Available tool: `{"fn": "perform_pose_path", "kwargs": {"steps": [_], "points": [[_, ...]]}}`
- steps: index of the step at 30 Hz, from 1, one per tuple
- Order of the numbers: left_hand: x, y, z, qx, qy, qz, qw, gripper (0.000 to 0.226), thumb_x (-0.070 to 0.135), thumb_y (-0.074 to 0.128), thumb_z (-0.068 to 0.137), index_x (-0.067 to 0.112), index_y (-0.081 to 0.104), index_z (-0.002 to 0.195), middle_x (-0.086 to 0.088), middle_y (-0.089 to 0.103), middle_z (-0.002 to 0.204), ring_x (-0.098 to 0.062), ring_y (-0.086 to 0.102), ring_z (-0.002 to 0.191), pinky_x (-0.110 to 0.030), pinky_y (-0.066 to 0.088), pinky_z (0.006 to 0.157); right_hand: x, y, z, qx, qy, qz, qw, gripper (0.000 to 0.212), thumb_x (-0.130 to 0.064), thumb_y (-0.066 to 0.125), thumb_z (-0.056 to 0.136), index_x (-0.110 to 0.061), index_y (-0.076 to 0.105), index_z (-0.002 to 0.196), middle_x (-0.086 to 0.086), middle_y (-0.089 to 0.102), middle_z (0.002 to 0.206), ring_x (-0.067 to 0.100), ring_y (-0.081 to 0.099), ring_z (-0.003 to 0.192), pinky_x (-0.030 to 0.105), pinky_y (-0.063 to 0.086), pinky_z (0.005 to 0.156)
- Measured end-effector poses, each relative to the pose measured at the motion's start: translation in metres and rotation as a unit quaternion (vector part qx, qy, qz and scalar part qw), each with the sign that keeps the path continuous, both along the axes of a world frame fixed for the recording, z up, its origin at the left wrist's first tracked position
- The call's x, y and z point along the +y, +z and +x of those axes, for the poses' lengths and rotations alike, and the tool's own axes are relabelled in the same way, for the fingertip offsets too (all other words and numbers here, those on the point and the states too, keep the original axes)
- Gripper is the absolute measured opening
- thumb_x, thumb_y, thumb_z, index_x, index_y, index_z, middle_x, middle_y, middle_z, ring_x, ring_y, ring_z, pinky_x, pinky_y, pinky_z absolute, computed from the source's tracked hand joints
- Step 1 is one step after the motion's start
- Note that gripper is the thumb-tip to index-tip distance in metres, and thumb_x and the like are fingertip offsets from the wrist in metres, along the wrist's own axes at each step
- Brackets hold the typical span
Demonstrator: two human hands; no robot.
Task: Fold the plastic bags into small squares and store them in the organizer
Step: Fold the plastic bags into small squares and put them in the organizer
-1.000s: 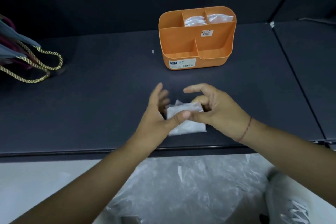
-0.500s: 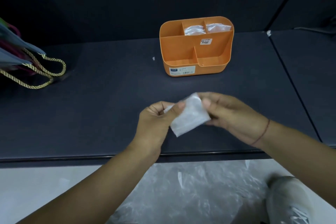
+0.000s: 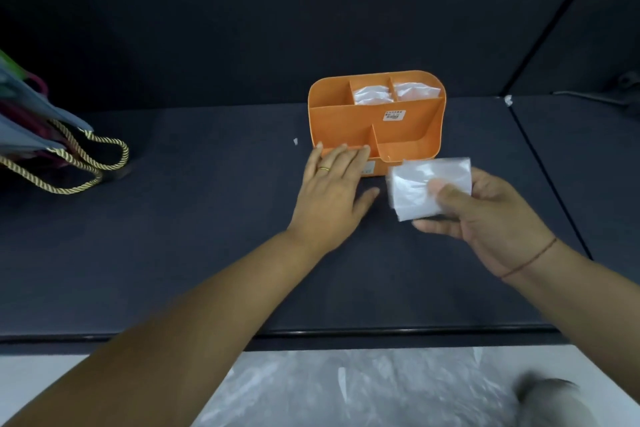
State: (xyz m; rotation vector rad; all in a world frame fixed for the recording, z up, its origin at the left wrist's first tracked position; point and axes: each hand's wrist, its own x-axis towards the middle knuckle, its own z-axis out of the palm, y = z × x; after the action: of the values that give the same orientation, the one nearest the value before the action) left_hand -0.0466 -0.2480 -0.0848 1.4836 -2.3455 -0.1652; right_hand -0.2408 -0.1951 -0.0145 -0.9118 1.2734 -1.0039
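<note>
An orange organizer (image 3: 343, 118) with several compartments stands on the dark table (image 3: 194, 239). Folded white bags (image 3: 372, 96) fill its two rear right compartments. My right hand (image 3: 485, 218) pinches a folded clear plastic bag (image 3: 420, 184) between thumb and fingers, just in front of the organizer's right front corner. My left hand (image 3: 332, 194) lies with straight fingers, its fingertips touching the organizer's lower left front rim. A gold ring sits on one finger.
A carrier bag with gold rope handles (image 3: 86, 163) lies at the far left of the table. A heap of loose clear plastic bags (image 3: 363, 388) lies on the floor below the table's front edge. A small white scrap (image 3: 295, 141) lies left of the organizer.
My left hand has let go of the folded bag and moved forward to the organizer's front rim. My right hand has carried the bag forward and to the right.
</note>
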Motion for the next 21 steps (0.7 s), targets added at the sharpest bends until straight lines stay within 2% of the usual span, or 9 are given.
{"fn": "perform_pose_path", "kwargs": {"steps": [4, 8, 10, 13, 16, 18, 21], "points": [[0.024, 0.002, 0.004, 0.014, -0.019, -0.015, 1.0, 0.06, 0.048, 0.036, 0.097, 0.01, 0.048, 0.142, -0.003, 0.055, 0.138, -0.019, 0.043, 0.134, -0.042, 0.008, 0.121, -0.011, 0.013, -0.002, 0.07, 0.008, -0.076, 0.995, 0.019, -0.007, 0.052, 0.097, -0.017, 0.068, 0.101, 0.0, 0.075, 0.095, 0.018, 0.072, 0.087, 0.026, 0.059, 0.066], [0.069, 0.004, 0.007, -0.021, -0.038, -0.008, 0.999, 0.062, 0.05, 0.034, 0.099, 0.01, 0.043, 0.147, -0.003, 0.052, 0.142, -0.02, 0.039, 0.139, -0.044, 0.011, 0.12, -0.038, 0.039, 0.008, 0.167, 0.048, -0.22, 0.96, 0.019, -0.009, 0.057, 0.096, -0.018, 0.072, 0.103, 0.005, 0.074, 0.101, 0.022, 0.07, 0.095, 0.038, 0.058, 0.083], [0.09, 0.006, 0.006, -0.047, -0.055, -0.017, 0.997, 0.063, 0.051, 0.033, 0.099, 0.012, 0.04, 0.148, -0.003, 0.048, 0.147, -0.02, 0.036, 0.142, -0.046, 0.014, 0.119, -0.056, 0.049, 0.022, 0.255, 0.084, -0.304, 0.914, 0.022, -0.01, 0.056, 0.095, -0.02, 0.072, 0.106, 0.003, 0.073, 0.103, 0.022, 0.069, 0.095, 0.039, 0.055, 0.086], [0.105, 0.003, 0.009, -0.078, -0.061, -0.054, 0.994, 0.063, 0.052, 0.031, 0.1, 0.013, 0.035, 0.15, -0.005, 0.038, 0.155, -0.022, 0.029, 0.146, -0.047, 0.017, 0.118, -0.074, 0.051, 0.052, 0.366, 0.152, -0.402, 0.825, 0.037, -0.006, 0.047, 0.087, -0.021, 0.072, 0.11, 0.001, 0.072, 0.109, 0.019, 0.067, 0.1, 0.042, 0.053, 0.09], [0.103, 0.001, 0.017, -0.104, -0.053, -0.07, 0.991, 0.065, 0.051, 0.031, 0.1, 0.012, 0.029, 0.152, -0.01, 0.033, 0.157, -0.025, 0.027, 0.147, -0.043, 0.017, 0.119, -0.07, 0.029, 0.065, 0.475, 0.204, -0.456, 0.725, 0.047, 0.0, 0.047, 0.079, -0.023, 0.072, 0.111, -0.003, 0.071, 0.115, 0.021, 0.065, 0.109, 0.034, 0.044, 0.1], [0.102, -0.003, 0.022, -0.126, -0.056, -0.071, 0.988, 0.066, 0.051, 0.03, 0.1, 0.011, 0.027, 0.152, -0.011, 0.033, 0.157, -0.026, 0.027, 0.147, -0.042, 0.016, 0.119, -0.057, 0.016, 0.062, 0.513, 0.216, -0.443, 0.703, 0.047, -0.003, 0.046, 0.079, -0.022, 0.071, 0.115, 0.0, 0.073, 0.11, 0.026, 0.067, 0.103, 0.037, 0.046, 0.093], [0.1, -0.007, 0.026, -0.147, -0.069, -0.076, 0.984, 0.066, 0.051, 0.028, 0.1, 0.012, 0.023, 0.153, -0.011, 0.033, 0.157, -0.027, 0.028, 0.147, -0.042, 0.016, 0.119, -0.049, 0.009, 0.055, 0.539, 0.25, -0.404, 0.695, 0.045, -0.009, 0.043, 0.082, -0.022, 0.071, 0.115, 0.005, 0.075, 0.094, 0.032, 0.068, 0.086, 0.042, 0.055, 0.079]]}}
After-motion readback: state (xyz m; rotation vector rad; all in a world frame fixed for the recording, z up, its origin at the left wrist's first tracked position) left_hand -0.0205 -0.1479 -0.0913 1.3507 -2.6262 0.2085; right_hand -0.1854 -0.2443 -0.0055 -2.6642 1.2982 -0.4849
